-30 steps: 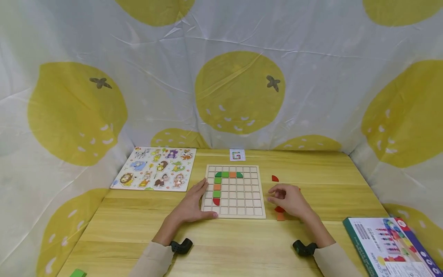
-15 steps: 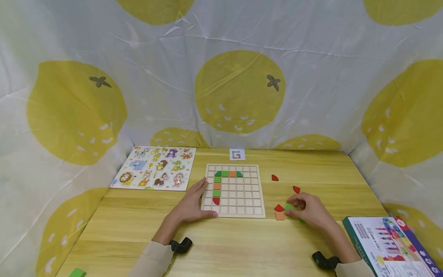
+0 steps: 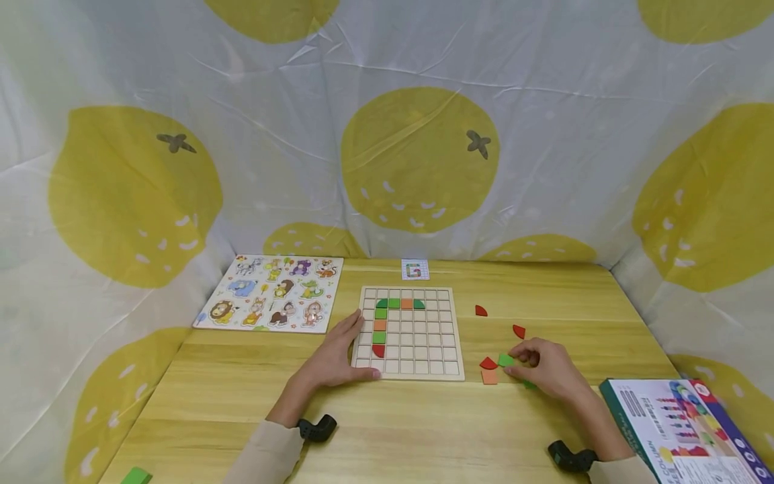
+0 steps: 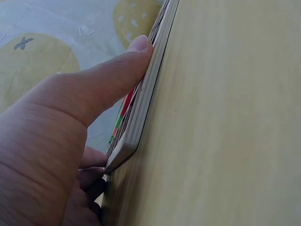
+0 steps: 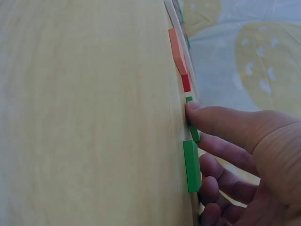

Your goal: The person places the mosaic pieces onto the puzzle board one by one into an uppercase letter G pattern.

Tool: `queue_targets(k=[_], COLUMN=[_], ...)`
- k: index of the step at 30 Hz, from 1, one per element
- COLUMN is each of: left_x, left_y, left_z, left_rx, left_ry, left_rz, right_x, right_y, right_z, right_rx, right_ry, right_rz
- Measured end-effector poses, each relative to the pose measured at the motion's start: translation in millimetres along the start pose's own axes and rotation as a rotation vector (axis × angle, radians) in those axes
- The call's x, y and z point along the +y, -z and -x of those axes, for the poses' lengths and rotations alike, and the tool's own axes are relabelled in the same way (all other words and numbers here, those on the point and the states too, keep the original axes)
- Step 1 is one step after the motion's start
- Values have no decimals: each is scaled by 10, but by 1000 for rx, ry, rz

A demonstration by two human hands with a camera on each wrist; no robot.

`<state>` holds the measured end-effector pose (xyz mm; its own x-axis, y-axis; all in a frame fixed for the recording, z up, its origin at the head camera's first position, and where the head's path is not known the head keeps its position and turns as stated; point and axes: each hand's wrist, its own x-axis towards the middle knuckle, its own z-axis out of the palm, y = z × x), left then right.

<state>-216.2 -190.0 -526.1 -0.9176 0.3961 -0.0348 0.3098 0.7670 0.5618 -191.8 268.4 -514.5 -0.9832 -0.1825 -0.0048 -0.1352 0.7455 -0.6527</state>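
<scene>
My left hand (image 3: 334, 353) spreads round the front left corner of a wooden grid board (image 3: 420, 343). Its thumb (image 4: 136, 47) presses the front edge while the other fingers touch the left side. Green, orange and red tiles sit in some of the board's squares, along one row and one column. To the right of the board, my right hand (image 3: 547, 366) pinches a green square tile (image 3: 505, 361) between thumb and forefinger, low over the table. A second green tile (image 5: 191, 165) lies under that hand. Beside the pinched tile are a red quarter-circle tile (image 3: 488, 363) and an orange square tile (image 3: 489, 377).
Two more red quarter-circle tiles lie farther back, one red tile (image 3: 480, 310) nearer the board. A small pattern card (image 3: 414, 269) stands behind the board. An animal puzzle (image 3: 272, 294) is at the left, a printed box (image 3: 686, 430) at the right, a green block (image 3: 136, 476) front left.
My right hand has moved right and toward me, from beside the board to the green tile. The left hand and the board have stayed in place.
</scene>
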Motion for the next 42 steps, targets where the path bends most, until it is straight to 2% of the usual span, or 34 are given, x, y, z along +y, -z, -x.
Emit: queue_targets(k=[10, 16, 20, 42], left_x=[34, 40, 49, 83], left_y=[68, 46, 33, 13], left_z=[7, -14, -29, -83], left_rx=[-15, -7, 2, -2], left_ry=[-4, -5, -6, 12], left_rz=[22, 15, 15, -5], right_x=[-20, -46, -86, -592], right_y=[-27, -30, -43, -333], right_z=[-69, -155, -230, -559], right_rx=[12, 21, 22, -2], right_ry=[-2, -6, 20, 159], right_rz=[-9, -25, -33, -147])
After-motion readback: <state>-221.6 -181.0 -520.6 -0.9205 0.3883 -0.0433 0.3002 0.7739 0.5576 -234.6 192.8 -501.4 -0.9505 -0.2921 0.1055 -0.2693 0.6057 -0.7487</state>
